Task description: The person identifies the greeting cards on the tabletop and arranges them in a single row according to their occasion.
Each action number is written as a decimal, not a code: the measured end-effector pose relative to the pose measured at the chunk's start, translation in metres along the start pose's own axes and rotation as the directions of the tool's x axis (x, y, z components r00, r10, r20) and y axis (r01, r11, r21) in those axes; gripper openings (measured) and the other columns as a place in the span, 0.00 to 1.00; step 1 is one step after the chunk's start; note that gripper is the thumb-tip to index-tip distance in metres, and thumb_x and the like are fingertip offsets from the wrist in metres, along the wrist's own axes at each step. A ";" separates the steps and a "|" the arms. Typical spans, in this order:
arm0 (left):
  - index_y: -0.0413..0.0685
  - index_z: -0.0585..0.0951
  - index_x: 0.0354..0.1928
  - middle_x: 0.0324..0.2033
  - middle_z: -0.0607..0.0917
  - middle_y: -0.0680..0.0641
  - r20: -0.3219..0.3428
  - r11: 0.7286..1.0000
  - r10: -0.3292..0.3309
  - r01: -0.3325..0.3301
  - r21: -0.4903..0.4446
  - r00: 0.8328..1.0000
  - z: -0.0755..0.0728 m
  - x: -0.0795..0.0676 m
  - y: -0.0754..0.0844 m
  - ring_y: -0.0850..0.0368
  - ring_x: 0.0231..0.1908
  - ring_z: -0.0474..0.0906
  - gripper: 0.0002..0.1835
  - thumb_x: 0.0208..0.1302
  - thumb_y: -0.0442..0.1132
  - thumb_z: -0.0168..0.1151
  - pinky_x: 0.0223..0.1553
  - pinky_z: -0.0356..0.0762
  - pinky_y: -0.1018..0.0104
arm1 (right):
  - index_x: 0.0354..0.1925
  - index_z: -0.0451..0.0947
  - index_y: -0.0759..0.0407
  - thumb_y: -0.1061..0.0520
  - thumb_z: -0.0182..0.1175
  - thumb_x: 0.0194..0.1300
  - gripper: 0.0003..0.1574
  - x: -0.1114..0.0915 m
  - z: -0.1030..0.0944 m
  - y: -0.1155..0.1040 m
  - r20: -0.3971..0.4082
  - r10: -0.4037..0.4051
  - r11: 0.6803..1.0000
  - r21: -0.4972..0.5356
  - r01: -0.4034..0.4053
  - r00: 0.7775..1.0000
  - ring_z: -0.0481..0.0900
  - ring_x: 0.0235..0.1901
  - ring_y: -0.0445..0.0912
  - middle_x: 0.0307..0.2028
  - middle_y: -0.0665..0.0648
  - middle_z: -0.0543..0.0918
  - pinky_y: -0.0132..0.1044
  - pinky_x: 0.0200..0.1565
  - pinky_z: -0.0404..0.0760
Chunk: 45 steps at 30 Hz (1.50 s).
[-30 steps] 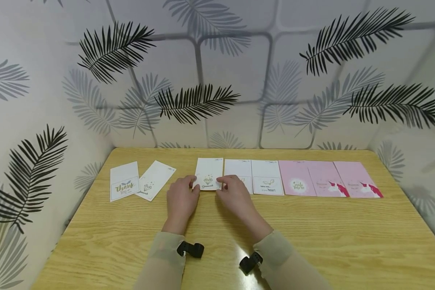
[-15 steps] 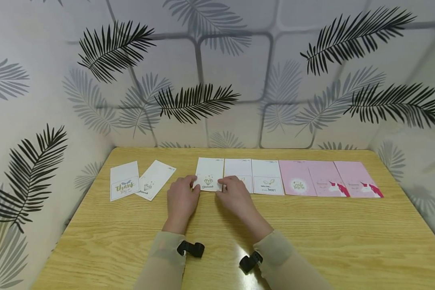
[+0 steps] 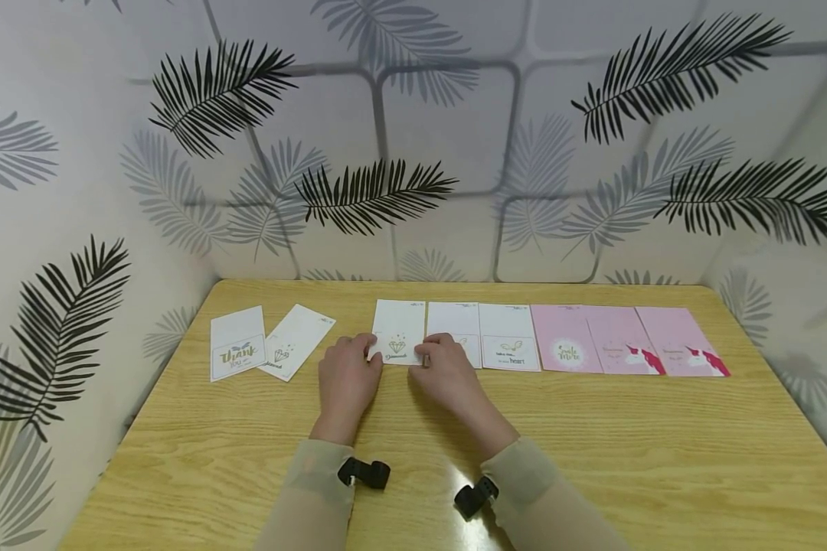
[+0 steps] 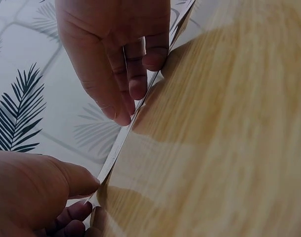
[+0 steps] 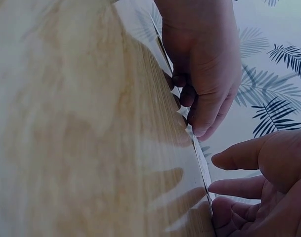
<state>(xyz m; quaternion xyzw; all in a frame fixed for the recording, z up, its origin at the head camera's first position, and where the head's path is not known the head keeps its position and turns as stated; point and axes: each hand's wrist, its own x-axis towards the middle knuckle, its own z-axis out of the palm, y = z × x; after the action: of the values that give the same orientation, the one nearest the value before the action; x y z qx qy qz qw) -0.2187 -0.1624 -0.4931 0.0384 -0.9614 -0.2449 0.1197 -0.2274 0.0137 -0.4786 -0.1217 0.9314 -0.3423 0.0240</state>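
A white diamond-print card (image 3: 398, 325) lies near the back of the wooden table in the head view. At its left edge, my left hand (image 3: 348, 373) touches it with thumb and index fingertips. My right hand (image 3: 449, 375) touches its lower right edge, thumb and index apart. In the right wrist view the fingers of my right hand (image 5: 269, 185) look fairly straight. My left hand (image 4: 36, 192) has its thumb against the low edge line in the left wrist view. Just right of this card is a pale card (image 3: 453, 316), its lower part partly behind my right hand.
Further right lie a white "heart" card (image 3: 508, 337), a pink "Smile" card (image 3: 565, 338) and two pink unicorn cards, the last one (image 3: 671, 329) near the right side. A "Thank you" card (image 3: 237, 344) overlaps a slanted diamond card (image 3: 303, 337) at left. A leaf-patterned wall (image 3: 448, 138) stands behind.
The diamond-print card between my hands has slid very slightly to the right and towards me. Both hands keep almost the same place; the other cards have not moved.
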 end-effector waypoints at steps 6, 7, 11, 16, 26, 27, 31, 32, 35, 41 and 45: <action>0.44 0.89 0.62 0.45 0.87 0.41 0.002 1.000 -0.004 0.004 0.008 1.000 0.001 -0.001 0.000 0.37 0.48 0.82 0.17 0.76 0.40 0.71 0.51 0.77 0.39 | 0.59 0.87 0.72 0.61 0.69 0.70 0.23 -0.001 -0.001 -0.002 0.001 0.004 1.000 -0.002 -0.004 1.000 0.77 0.67 0.64 0.65 0.68 0.80 0.56 0.70 0.75; 0.44 0.89 0.63 0.45 0.87 0.41 0.005 1.000 -0.005 0.005 0.009 1.000 0.000 -0.001 0.000 0.36 0.48 0.81 0.17 0.76 0.40 0.71 0.51 0.77 0.38 | 0.60 0.87 0.72 0.61 0.69 0.71 0.23 -0.001 -0.001 -0.002 0.003 0.008 1.000 -0.002 -0.008 1.000 0.77 0.67 0.64 0.65 0.68 0.80 0.56 0.70 0.75; 0.45 0.89 0.63 0.49 0.87 0.39 0.016 1.000 -0.008 0.008 0.027 1.000 0.000 0.000 0.000 0.35 0.50 0.82 0.18 0.77 0.41 0.71 0.52 0.77 0.38 | 0.61 0.87 0.71 0.60 0.70 0.72 0.24 -0.001 -0.002 -0.004 0.012 0.026 1.000 -0.005 -0.026 1.000 0.77 0.68 0.64 0.66 0.68 0.79 0.56 0.71 0.74; 0.46 0.89 0.63 0.54 0.86 0.36 0.016 0.999 -0.010 0.010 0.039 1.000 0.001 0.000 0.000 0.33 0.54 0.82 0.17 0.76 0.41 0.71 0.54 0.77 0.37 | 0.62 0.87 0.71 0.59 0.70 0.72 0.24 -0.002 -0.002 -0.005 0.014 0.033 0.999 -0.007 -0.033 0.999 0.76 0.68 0.64 0.67 0.67 0.79 0.56 0.71 0.74; 0.46 0.89 0.62 0.53 0.85 0.36 0.016 1.000 -0.009 0.009 0.026 1.000 0.000 0.000 0.000 0.33 0.54 0.81 0.17 0.76 0.41 0.71 0.55 0.77 0.37 | 0.63 0.86 0.70 0.59 0.69 0.72 0.25 -0.002 -0.002 -0.004 0.013 0.031 1.000 0.004 -0.031 0.999 0.76 0.69 0.64 0.68 0.67 0.79 0.56 0.71 0.73; 0.46 0.89 0.63 0.53 0.85 0.36 0.018 1.000 -0.012 0.012 0.025 1.000 0.000 0.000 0.000 0.34 0.54 0.81 0.17 0.76 0.41 0.71 0.55 0.77 0.37 | 0.63 0.86 0.70 0.59 0.69 0.72 0.25 -0.002 -0.002 -0.004 0.013 0.032 0.999 0.004 -0.032 0.999 0.76 0.69 0.64 0.68 0.67 0.79 0.56 0.71 0.73; 0.46 0.88 0.63 0.53 0.85 0.38 0.029 0.999 -0.027 0.026 0.019 0.999 0.001 0.000 -0.001 0.35 0.54 0.81 0.18 0.77 0.42 0.71 0.56 0.76 0.38 | 0.62 0.87 0.69 0.59 0.69 0.72 0.24 -0.001 0.000 -0.002 0.008 0.028 1.000 0.002 -0.029 1.000 0.76 0.69 0.65 0.67 0.68 0.80 0.56 0.71 0.74; 0.46 0.88 0.63 0.53 0.85 0.38 0.032 0.999 -0.031 0.030 0.017 0.999 0.002 0.000 -0.001 0.35 0.55 0.81 0.18 0.77 0.42 0.71 0.56 0.76 0.38 | 0.62 0.87 0.69 0.59 0.70 0.72 0.24 -0.001 0.000 -0.002 0.006 0.026 1.000 0.002 -0.026 1.000 0.76 0.69 0.65 0.67 0.68 0.80 0.56 0.71 0.74; 0.45 0.88 0.63 0.53 0.85 0.38 0.035 0.999 -0.035 0.034 0.013 0.999 0.001 0.000 -0.001 0.36 0.55 0.81 0.18 0.77 0.42 0.70 0.56 0.76 0.38 | 0.62 0.87 0.68 0.59 0.70 0.72 0.24 -0.002 0.001 -0.003 -0.003 0.018 1.000 0.000 -0.018 1.000 0.76 0.69 0.64 0.66 0.68 0.80 0.57 0.71 0.74; 0.45 0.89 0.62 0.51 0.86 0.39 0.019 1.000 -0.021 0.021 -0.003 1.000 0.000 0.000 -0.001 0.36 0.53 0.81 0.18 0.76 0.42 0.71 0.55 0.76 0.38 | 0.64 0.86 0.66 0.59 0.71 0.73 0.25 -0.002 0.000 -0.004 -0.020 0.034 0.999 0.006 -0.034 0.999 0.77 0.69 0.64 0.67 0.68 0.80 0.57 0.70 0.75; 0.44 0.89 0.62 0.49 0.86 0.39 0.002 1.000 -0.013 0.013 -0.019 1.000 0.000 0.000 -0.002 0.36 0.52 0.82 0.18 0.75 0.41 0.72 0.54 0.77 0.39 | 0.66 0.85 0.65 0.59 0.70 0.73 0.26 -0.002 -0.001 -0.006 -0.034 0.048 0.999 0.012 -0.048 0.998 0.76 0.69 0.64 0.67 0.68 0.80 0.58 0.75 0.69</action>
<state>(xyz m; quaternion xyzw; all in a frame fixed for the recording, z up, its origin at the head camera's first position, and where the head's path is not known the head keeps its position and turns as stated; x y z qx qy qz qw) -0.2186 -0.1636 -0.4944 0.0431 -0.9589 -0.2548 0.1175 -0.2243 0.0107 -0.4736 -0.0932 0.9323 -0.3490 0.0171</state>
